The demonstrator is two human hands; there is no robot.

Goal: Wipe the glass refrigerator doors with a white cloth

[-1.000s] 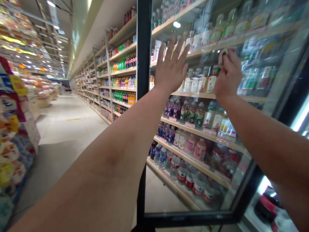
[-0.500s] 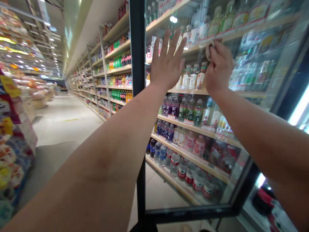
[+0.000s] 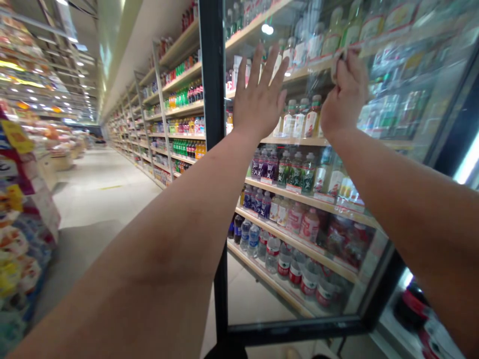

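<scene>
A black-framed glass cooler door (image 3: 212, 149) stands open in front of me. My left hand (image 3: 260, 99) lies flat against the glass near the frame, fingers stretched out and apart. To its right, my right hand (image 3: 344, 97) is closed on a small pale cloth (image 3: 339, 61) and presses it to the glass at upper-shelf height. Only a bit of the cloth shows above the fingers. Through the pane I see shelves of bottled drinks (image 3: 295, 172).
Long wooden shelves of drinks (image 3: 183, 119) line the aisle beyond the door's left edge. The tiled floor (image 3: 105, 189) runs off to the far left. A stacked display of packaged goods (image 3: 18, 209) stands at the left. The cooler's lit interior (image 3: 464, 164) shows at right.
My right hand with the cloth slid left along the glass, then back right and a little higher. My left hand has stayed flat on the pane.
</scene>
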